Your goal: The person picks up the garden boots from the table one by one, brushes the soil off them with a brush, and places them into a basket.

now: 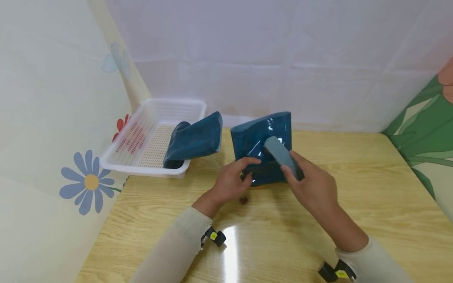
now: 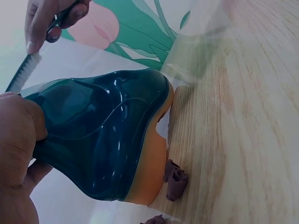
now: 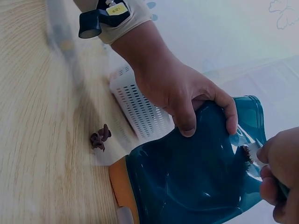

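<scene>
A glossy teal rain boot (image 1: 244,143) with an orange sole (image 2: 148,172) stands on the table, its shaft opening toward the back wall. My left hand (image 1: 231,181) grips the shaft, thumb on one side and fingers on the other, as the right wrist view shows. In my right hand (image 1: 316,186) is a brush (image 1: 279,151), pinched by its handle. Its bristles (image 3: 252,153) lie against the shaft's shiny surface in the right wrist view. A brown, crumpled clump (image 2: 176,182) lies by the sole. The right palm is hidden.
At the left stands a white plastic basket (image 1: 124,167) with slotted sides. A second teal boot (image 1: 198,137) lies in it, its shaft sticking out over the right rim. Behind the wooden table (image 1: 371,188) hangs a pale cloth (image 1: 230,51); a flower-printed wall (image 1: 81,118) borders the left.
</scene>
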